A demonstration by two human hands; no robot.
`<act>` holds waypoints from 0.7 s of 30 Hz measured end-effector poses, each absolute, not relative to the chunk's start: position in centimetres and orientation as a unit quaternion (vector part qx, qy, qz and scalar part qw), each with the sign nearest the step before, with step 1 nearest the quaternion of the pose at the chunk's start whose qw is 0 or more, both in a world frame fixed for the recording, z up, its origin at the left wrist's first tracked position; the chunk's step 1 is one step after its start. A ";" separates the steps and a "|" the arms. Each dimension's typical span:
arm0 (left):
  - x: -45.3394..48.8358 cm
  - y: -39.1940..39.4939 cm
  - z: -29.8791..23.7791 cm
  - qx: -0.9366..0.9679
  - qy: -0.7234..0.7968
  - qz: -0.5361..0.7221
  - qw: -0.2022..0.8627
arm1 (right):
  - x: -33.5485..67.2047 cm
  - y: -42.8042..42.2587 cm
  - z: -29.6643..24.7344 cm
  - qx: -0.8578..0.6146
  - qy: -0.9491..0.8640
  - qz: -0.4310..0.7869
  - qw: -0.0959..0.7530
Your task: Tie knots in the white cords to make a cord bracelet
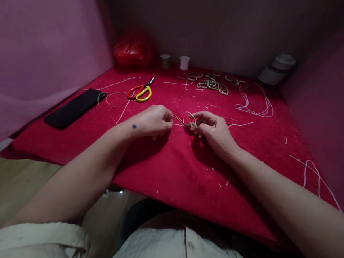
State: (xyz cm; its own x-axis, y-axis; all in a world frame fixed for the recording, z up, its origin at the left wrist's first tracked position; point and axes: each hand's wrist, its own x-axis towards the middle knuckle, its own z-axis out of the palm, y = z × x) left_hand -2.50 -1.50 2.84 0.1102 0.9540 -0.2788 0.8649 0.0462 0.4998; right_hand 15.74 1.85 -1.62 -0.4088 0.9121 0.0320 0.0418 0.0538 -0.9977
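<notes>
Over the middle of the red cloth, my left hand (157,122) is closed on the strands of a thin cord (178,124), which run taut to the right. My right hand (212,128) pinches the small knotted part of the same cord between thumb and fingers. A loose white loop stands up beside the right fingertips. Pale and greenish strands show at the knot, though the fingers hide part of it. Loose cord ends stick out to the right, behind my right hand.
Red-and-yellow-handled scissors (143,93) and a black phone (75,108) lie at left. Braided cord pieces (213,84), two spools (184,63), a red plastic bag (133,52) and a white bottle (277,69) are at the back. Loose white cords (258,110) and clippings lie on the red cloth (169,164).
</notes>
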 end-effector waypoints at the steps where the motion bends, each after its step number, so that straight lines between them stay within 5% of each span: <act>1: -3.1 -1.3 3.0 0.684 0.676 0.065 0.268 | 15.7 1.8 -1.6 -0.388 -0.617 0.569 0.381; 11: -6.1 0.3 2.4 0.671 0.740 -0.042 0.026 | 15.9 2.1 -2.1 -0.377 -0.648 0.550 0.368; 21: -7.7 0.5 2.3 0.599 0.795 -0.095 -0.015 | 15.9 2.2 -2.5 -0.381 -0.643 0.543 0.382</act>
